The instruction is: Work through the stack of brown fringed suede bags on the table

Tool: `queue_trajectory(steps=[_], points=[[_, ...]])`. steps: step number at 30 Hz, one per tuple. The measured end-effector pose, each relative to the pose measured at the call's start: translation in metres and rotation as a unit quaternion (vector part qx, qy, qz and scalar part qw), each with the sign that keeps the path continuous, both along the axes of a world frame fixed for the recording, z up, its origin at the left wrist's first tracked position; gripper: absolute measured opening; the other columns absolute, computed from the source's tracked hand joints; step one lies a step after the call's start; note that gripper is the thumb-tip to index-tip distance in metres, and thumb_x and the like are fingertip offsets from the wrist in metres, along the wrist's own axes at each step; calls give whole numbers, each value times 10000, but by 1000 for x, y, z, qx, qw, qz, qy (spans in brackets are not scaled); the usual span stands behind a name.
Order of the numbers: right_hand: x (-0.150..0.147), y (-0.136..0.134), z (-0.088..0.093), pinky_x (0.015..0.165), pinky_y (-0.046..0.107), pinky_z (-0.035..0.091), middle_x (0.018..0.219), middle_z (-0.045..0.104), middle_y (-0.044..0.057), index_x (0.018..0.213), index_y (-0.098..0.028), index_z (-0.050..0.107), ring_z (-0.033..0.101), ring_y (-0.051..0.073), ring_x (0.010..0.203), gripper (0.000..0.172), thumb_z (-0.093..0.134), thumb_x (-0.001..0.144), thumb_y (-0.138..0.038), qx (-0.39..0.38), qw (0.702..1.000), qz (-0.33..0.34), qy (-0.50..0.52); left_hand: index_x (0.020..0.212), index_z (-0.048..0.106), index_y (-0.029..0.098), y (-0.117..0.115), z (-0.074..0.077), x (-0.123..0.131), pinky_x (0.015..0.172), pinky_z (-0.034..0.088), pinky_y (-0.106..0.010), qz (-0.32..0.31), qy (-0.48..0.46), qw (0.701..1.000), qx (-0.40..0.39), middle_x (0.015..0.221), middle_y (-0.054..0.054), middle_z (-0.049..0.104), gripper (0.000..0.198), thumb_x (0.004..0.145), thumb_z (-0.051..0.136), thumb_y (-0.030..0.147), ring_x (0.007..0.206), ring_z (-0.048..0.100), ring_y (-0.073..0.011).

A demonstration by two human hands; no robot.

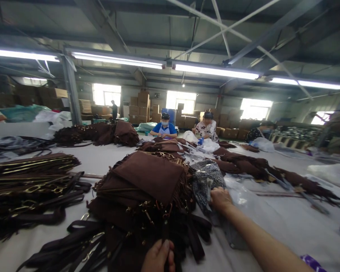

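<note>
A tall pile of brown suede fringed bags (147,181) with metal clasps lies in front of me on a white table (286,223). My left hand (158,257) at the bottom edge pinches a dark strap that hangs from the pile. My right hand (219,198) reaches forward with its fingers closed on a black-and-white patterned fabric pouch (208,177) beside the pile. Clear plastic bags (238,189) lie just past that hand.
Dark straps with gold buckles (31,185) are heaped at the left. More brown bags (102,134) and fringed pieces (260,168) lie across the table. Two seated people (164,128) (206,128) work at the far end. Cardboard boxes (143,104) are stacked behind them.
</note>
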State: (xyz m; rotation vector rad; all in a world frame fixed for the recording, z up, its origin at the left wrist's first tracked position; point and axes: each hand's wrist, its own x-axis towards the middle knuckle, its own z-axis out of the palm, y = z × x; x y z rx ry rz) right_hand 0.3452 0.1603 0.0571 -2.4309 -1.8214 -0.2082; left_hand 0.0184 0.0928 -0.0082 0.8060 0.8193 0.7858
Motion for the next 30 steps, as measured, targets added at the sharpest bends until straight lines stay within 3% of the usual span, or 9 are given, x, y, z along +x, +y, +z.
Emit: queue_trajectory(steps=[4, 9, 14, 17, 20, 23, 24, 26, 30], points=[[9, -9, 10, 734, 315, 398, 852, 708, 131, 728, -150, 699, 623, 228, 821, 235, 480, 783, -215, 31, 995, 6, 98, 815, 543, 182, -3, 5, 0, 455, 365, -240, 1, -15, 1000, -18, 556, 72, 474, 642, 537, 716, 735, 424, 406, -67], [18, -38, 24, 710, 247, 428, 790, 706, 38, 757, -191, 667, 620, 169, 766, 211, 470, 760, -269, 69, 971, 62, 219, 820, 526, 182, -2, 0, 2, 418, 322, -223, 0, -13, 1000, -21, 536, 85, 444, 643, 521, 744, 709, 408, 373, -57], [17, -52, 33, 694, 304, 432, 688, 666, 45, 674, -180, 633, 593, 202, 718, 211, 497, 719, -334, 103, 947, 61, 297, 822, 524, 179, -5, 2, 4, 412, 323, -215, 15, -6, 1000, -13, 545, 87, 441, 636, 532, 739, 703, 408, 364, -48], [0, -54, 44, 681, 300, 463, 747, 691, 60, 751, -157, 645, 617, 193, 721, 275, 478, 742, -375, 97, 920, 83, 369, 813, 521, 179, -8, 9, 2, 398, 317, -207, 11, -10, 1000, -14, 536, 91, 432, 623, 541, 740, 695, 398, 353, -45], [-32, -69, 58, 554, 267, 466, 769, 705, 70, 807, -145, 615, 653, 178, 635, 282, 476, 747, -383, 28, 864, 128, 487, 804, 531, 172, -9, 20, 0, 375, 308, -201, 2, -23, 1000, 2, 554, 83, 458, 604, 549, 755, 673, 374, 327, -32], [-75, -94, 67, 436, 216, 405, 619, 651, 13, 754, -165, 566, 633, 158, 477, 158, 536, 676, -299, -137, 763, 179, 606, 875, 557, 159, -14, 31, -1, 356, 287, -200, 2, -33, 999, 27, 730, 6, 611, 612, 578, 753, 657, 354, 313, -11], [-90, -102, 68, 418, 201, 393, 562, 613, -15, 729, -170, 565, 614, 144, 437, 121, 543, 653, -262, -190, 746, 192, 608, 909, 562, 157, -16, 34, -1, 352, 276, -201, -4, -37, 999, 32, 814, -32, 647, 628, 586, 745, 663, 351, 314, -7], [-116, -115, 70, 385, 175, 371, 489, 549, -53, 679, -177, 571, 566, 111, 380, 65, 528, 637, -201, -250, 759, 215, 562, 958, 571, 155, -20, 38, 0, 357, 260, -203, -35, -49, 997, 40, 897, -74, 670, 676, 578, 732, 690, 357, 328, -11], [-143, -116, 68, 315, 155, 315, 487, 562, -52, 643, -178, 588, 505, 82, 335, 103, 487, 654, -158, -244, 797, 235, 500, 968, 618, 133, -29, 46, -3, 410, 256, -207, -119, -44, 988, 88, 643, 0, 596, 711, 524, 778, 665, 400, 371, -53]])
